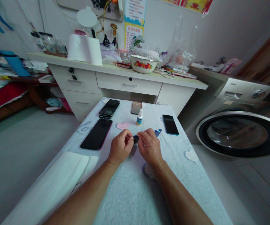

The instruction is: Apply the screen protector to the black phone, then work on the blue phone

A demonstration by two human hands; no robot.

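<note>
Left hand: yours (121,147) is closed in a pinch, thumb against bent fingers, at the left end of a blue smartphone (158,132).
Right hand: yours (150,147) grasps the same phone near its middle, fingertips close beside those of the left.
Blue smartphone: you have it between both hands above the table, tilted with its shiny right end jutting past your right hand (your fingers cover much of the rest).
Bottle: just beyond your hands stands a small upright bottle (139,118) with a white top and a blue-and-yellow label.
Heart: left of the bottle, a pink heart shape (122,126) lies flat; you cannot tell whether it is printed on the cloth.
Phones on your left: a large black-screened phone (96,134) with a pinkish edge lies near your left hand; beyond it sits a stack of phones (109,108).
Phone behind the bottle: a brownish-edged phone (136,107) lies near the far edge.
Phone on your right: a black-screened phone with a blue rim (170,124) lies well apart from the others.
Table: everything rests on a pale patterned tablecloth (125,193), with a white layered bundle (55,178) beside your left forearm.
Desk: past the table, a white desk (179,97) bears a floral bowl (143,64) and white paper rolls (83,48).
Washing machine: a silver front-loader (233,86) stands to your right.
</note>
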